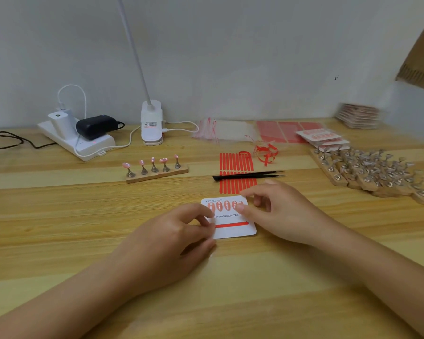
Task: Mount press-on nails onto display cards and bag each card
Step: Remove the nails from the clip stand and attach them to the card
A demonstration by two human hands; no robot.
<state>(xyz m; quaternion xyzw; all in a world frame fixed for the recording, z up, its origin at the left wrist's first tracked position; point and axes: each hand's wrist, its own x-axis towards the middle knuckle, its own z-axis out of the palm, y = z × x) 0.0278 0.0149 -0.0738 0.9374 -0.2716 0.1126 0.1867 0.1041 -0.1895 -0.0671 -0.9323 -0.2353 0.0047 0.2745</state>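
Mounting is judged to be the step in hand: a display card lies flat on the wooden surface, its upper row of press-on nails filled and a red adhesive strip bare below. The card's left edge is pinched by the curled fingers of the left hand; its right upper corner is touched by the right hand, fingers bent, nothing seen enclosed. Five nails wait on a wooden stand, well apart to the left; these are judged next. Tweezers lie across strip sheets. Clear bags, a lamp base and a power strip stand near the pale wall.
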